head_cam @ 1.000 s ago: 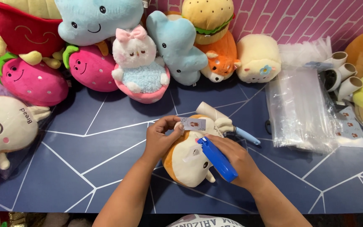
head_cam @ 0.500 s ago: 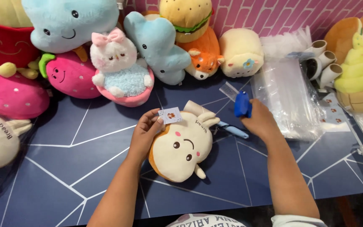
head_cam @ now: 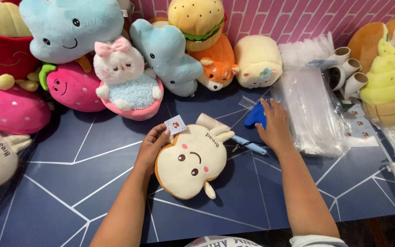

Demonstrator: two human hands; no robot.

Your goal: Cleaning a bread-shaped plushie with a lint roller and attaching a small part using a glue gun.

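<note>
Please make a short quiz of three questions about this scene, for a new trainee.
1. True or false: the left hand rests on the bread-shaped plush.
2. What does the right hand touch? A) the blue tool B) the burger plush C) the paper tubes
3. Fill in: the small tag sits at the fingertips of the ___ hand.

Key: 1 true; 2 A; 3 left.
</note>
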